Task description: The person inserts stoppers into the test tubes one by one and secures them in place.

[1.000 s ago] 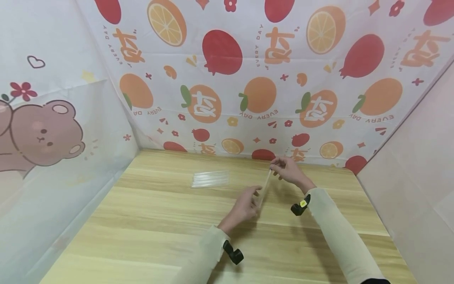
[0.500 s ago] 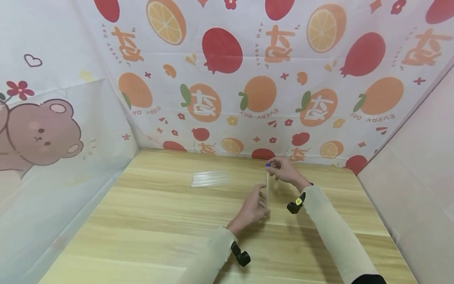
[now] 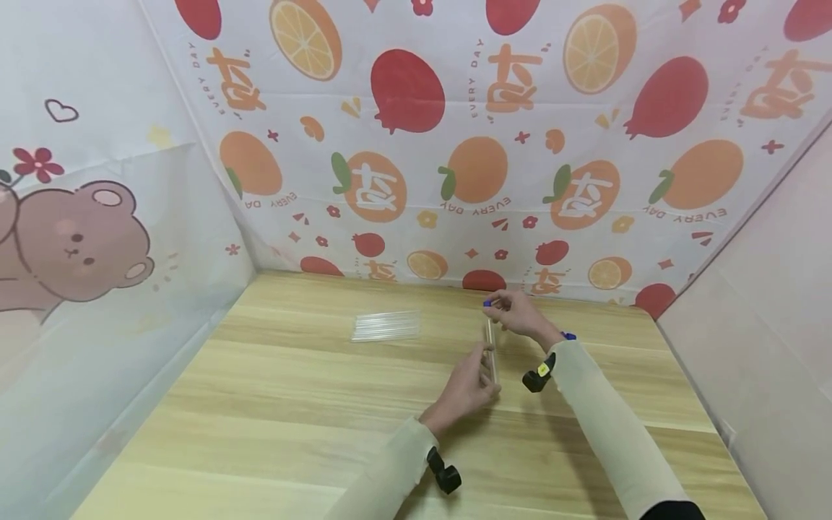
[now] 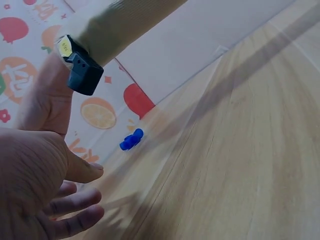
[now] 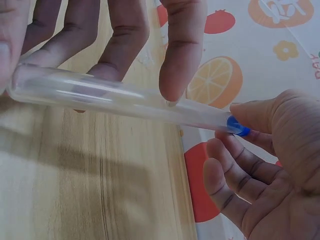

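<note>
My left hand (image 3: 469, 383) holds the near end of a clear plastic tube (image 3: 491, 352), which points away from me above the wooden table (image 3: 292, 404). In the right wrist view its fingers (image 5: 120, 45) and thumb close round the tube (image 5: 105, 95). My right hand (image 3: 521, 315) is at the tube's far end, where thumb and fingers pinch a small blue cap (image 3: 487, 304) sitting on the tube's mouth (image 5: 237, 126). A second blue cap (image 3: 568, 336) lies on the table by my right wrist, also seen as the blue cap (image 4: 131, 140) in the left wrist view.
A flat bundle of clear tubes (image 3: 386, 326) lies on the table to the left of my hands. Fruit-printed sheets (image 3: 416, 144) wall in the table at the back and both sides. Black wrist cameras (image 3: 538, 376) sit on both sleeves.
The tube has swung from a slant to pointing nearly straight away from me. My left hand shifted slightly right, and a blue cap now shows at the tube's far end in my right fingers.
</note>
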`<control>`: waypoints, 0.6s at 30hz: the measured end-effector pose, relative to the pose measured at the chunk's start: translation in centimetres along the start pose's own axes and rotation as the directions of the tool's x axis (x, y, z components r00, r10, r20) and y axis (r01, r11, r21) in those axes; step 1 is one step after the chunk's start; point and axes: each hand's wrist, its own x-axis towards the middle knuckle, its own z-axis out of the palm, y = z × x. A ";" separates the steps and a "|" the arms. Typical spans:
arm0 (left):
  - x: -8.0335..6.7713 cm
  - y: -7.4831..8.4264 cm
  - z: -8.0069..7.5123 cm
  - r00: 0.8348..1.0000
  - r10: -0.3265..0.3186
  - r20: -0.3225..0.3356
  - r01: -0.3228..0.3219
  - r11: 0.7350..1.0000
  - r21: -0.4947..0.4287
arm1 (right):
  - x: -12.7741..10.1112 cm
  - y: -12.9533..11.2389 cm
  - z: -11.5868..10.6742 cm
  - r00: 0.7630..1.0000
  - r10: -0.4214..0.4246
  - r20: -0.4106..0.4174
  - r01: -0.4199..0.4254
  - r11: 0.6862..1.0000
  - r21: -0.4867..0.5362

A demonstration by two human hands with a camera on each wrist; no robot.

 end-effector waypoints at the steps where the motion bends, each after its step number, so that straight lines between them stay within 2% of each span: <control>1: -0.1 0.0 0.0 1.000 0.006 0.002 -0.006 1.000 0.006 | 0.0 0.0 0.0 1.000 -0.001 0.001 0.001 1.000 0.000; 7: -0.2 0.0 -0.1 0.999 0.030 0.020 -0.031 0.999 0.041 | -0.1 -0.1 0.2 1.000 0.016 0.009 -0.016 1.000 0.003; 18: -0.7 -0.4 -0.9 1.000 0.009 0.025 -0.012 0.995 0.099 | -0.3 0.7 0.0 0.999 0.035 -0.030 -0.035 0.999 0.013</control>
